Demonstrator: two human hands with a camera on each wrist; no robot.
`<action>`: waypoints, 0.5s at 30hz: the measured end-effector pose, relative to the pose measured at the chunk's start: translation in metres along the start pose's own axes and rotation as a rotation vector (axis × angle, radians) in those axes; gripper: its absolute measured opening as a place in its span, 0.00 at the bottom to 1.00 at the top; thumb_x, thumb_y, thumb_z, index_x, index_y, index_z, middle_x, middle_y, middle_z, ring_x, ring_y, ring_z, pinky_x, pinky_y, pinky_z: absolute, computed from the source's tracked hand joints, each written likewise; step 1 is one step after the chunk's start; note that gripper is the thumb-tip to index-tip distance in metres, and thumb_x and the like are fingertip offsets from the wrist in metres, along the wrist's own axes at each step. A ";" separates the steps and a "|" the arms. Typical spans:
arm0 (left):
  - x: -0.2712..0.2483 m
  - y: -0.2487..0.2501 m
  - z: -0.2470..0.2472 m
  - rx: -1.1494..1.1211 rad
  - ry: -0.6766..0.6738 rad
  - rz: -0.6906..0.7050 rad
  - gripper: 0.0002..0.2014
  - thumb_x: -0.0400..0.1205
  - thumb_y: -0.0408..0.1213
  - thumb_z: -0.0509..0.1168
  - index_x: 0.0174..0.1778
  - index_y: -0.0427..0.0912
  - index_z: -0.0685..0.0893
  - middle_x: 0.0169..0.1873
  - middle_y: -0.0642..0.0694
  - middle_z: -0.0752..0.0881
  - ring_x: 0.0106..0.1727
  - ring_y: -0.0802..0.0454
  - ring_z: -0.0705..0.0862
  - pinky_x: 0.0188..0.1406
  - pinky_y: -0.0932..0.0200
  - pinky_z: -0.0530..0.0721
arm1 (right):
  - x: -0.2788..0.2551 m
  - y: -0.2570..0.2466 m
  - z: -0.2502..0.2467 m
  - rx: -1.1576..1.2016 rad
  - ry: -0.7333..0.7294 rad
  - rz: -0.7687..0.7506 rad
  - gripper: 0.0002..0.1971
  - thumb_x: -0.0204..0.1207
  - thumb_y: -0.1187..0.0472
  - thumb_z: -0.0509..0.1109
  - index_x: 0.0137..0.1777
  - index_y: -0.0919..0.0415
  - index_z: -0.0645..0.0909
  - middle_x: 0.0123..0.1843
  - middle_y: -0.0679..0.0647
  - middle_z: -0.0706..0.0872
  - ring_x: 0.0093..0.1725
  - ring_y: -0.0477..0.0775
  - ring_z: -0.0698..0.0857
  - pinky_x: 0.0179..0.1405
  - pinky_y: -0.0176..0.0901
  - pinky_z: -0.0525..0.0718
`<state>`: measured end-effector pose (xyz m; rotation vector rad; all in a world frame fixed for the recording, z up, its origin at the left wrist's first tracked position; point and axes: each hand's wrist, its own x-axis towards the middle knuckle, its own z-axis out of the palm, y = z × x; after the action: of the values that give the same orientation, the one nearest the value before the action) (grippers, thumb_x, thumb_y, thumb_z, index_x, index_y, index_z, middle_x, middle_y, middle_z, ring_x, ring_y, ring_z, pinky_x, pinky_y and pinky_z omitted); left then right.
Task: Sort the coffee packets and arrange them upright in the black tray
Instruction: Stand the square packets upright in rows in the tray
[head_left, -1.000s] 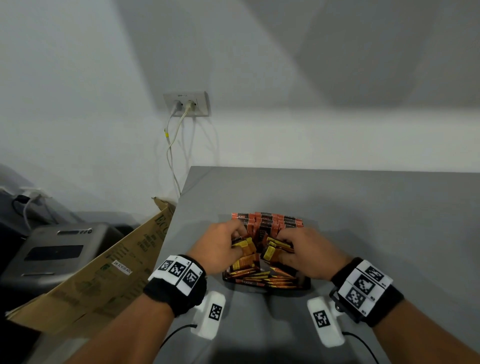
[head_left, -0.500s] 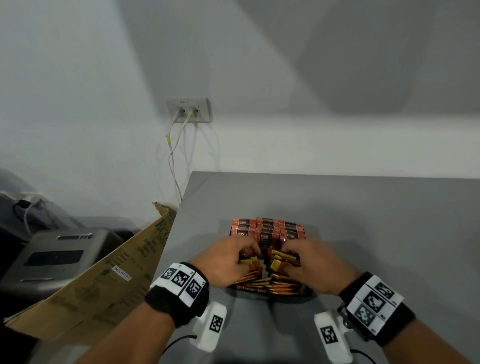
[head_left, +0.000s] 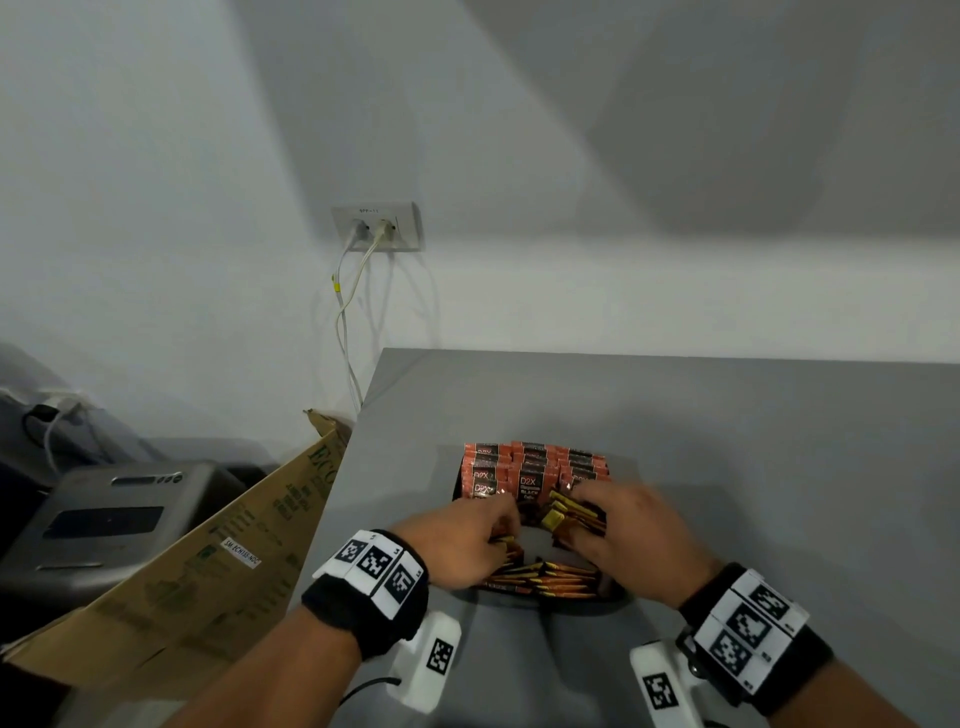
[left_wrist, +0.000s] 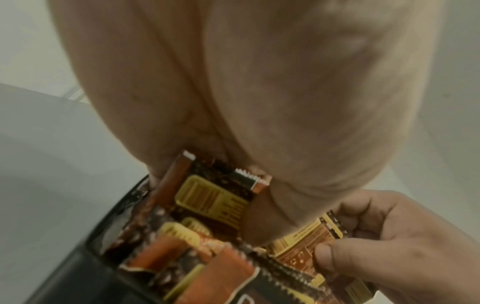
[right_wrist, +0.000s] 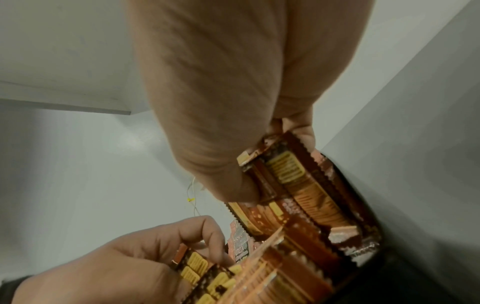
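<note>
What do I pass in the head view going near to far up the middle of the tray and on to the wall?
Near rim of the black tray → coffee packets lying flat → gap between the left hand and right hand → upright packets → bare grey table → wall.

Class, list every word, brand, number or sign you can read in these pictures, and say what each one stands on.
"D2X" and "BLACK": upright coffee packets in the black tray.
"SM", then unclear characters: white sticker on the cardboard box.
Box's green print: blurred.
Wall socket label: too small.
Square coded markers: wristbands.
</note>
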<state>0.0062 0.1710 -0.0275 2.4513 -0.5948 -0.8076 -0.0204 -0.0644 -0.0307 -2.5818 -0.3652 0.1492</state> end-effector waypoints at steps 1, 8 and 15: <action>-0.001 0.000 0.000 -0.017 0.015 0.002 0.09 0.84 0.40 0.61 0.60 0.55 0.76 0.49 0.48 0.87 0.48 0.49 0.87 0.46 0.47 0.87 | -0.001 0.001 -0.001 0.018 0.008 0.003 0.08 0.76 0.52 0.75 0.54 0.44 0.84 0.42 0.40 0.84 0.38 0.36 0.81 0.32 0.25 0.71; -0.003 0.000 -0.012 -0.176 0.219 -0.010 0.05 0.88 0.38 0.58 0.57 0.53 0.74 0.43 0.42 0.88 0.41 0.42 0.87 0.39 0.45 0.86 | 0.003 0.004 -0.005 0.178 0.061 0.076 0.08 0.76 0.56 0.79 0.51 0.43 0.85 0.39 0.37 0.85 0.37 0.32 0.84 0.32 0.23 0.76; -0.004 -0.001 -0.016 -0.400 0.321 -0.067 0.13 0.89 0.32 0.54 0.63 0.55 0.75 0.42 0.40 0.90 0.37 0.36 0.88 0.37 0.40 0.88 | 0.009 0.002 -0.010 0.360 0.109 0.144 0.09 0.76 0.61 0.78 0.51 0.46 0.86 0.45 0.42 0.91 0.42 0.35 0.89 0.40 0.29 0.84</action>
<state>0.0142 0.1788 -0.0150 2.1720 -0.2076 -0.4835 -0.0097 -0.0686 -0.0239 -2.2469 -0.0998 0.1127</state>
